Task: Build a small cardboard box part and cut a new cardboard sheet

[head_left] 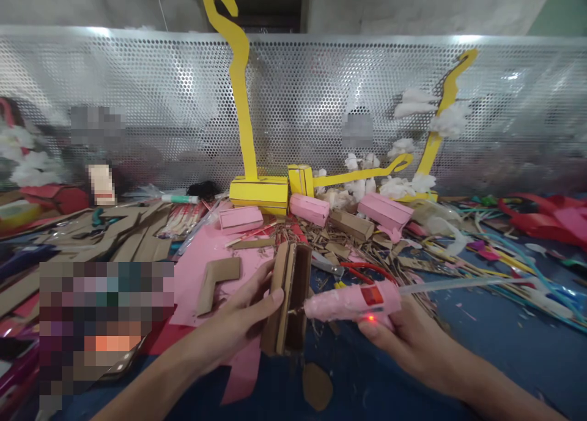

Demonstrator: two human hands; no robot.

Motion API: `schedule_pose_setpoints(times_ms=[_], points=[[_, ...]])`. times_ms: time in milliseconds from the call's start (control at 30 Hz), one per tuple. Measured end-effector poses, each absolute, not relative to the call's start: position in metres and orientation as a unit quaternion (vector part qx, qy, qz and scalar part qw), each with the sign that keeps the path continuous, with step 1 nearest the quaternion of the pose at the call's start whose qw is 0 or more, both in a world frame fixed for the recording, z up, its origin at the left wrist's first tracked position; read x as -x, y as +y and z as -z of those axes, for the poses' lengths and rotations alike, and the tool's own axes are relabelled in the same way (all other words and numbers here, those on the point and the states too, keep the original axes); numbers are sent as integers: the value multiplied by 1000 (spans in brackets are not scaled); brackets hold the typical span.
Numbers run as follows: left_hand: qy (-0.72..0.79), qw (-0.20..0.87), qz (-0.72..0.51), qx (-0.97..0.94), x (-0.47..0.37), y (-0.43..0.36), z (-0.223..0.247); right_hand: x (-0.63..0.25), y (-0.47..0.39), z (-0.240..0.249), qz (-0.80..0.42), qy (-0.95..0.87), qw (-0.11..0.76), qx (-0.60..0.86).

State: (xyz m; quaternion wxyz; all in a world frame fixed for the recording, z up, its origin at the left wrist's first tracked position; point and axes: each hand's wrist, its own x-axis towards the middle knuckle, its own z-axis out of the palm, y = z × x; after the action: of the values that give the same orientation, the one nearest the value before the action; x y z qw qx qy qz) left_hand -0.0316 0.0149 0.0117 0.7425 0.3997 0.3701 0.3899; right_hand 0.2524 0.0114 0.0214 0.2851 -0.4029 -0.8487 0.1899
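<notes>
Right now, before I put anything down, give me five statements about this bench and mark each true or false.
1. The right grip holds a pink glue gun. True.
2. The left grip holds a yellow box. False: it holds an open cardboard box.
3. The glue gun's nozzle is at the cardboard box. True.
4. The tall yellow hook rises from a pink box. False: its base is yellow.
5. A red light shows on the glue gun. True.

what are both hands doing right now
Left hand: closed on the brown cardboard box.
Right hand: closed on the pink glue gun, nozzle at the box.
</notes>
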Motion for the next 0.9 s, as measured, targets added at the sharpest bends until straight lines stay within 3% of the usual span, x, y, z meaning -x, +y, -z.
schedule_pose_setpoints(times_ms=[167, 533, 900], points=[[366, 745, -390, -399, 33, 16, -9, -252, 10, -21, -211, -847, 267, 408], [386, 739, -377, -403, 33, 18, -10, -250, 16, -14, -224, -834, 316, 393], [350, 737, -401, -416, 33, 17, -5, -251, 12, -16, -228, -842, 266, 410]])
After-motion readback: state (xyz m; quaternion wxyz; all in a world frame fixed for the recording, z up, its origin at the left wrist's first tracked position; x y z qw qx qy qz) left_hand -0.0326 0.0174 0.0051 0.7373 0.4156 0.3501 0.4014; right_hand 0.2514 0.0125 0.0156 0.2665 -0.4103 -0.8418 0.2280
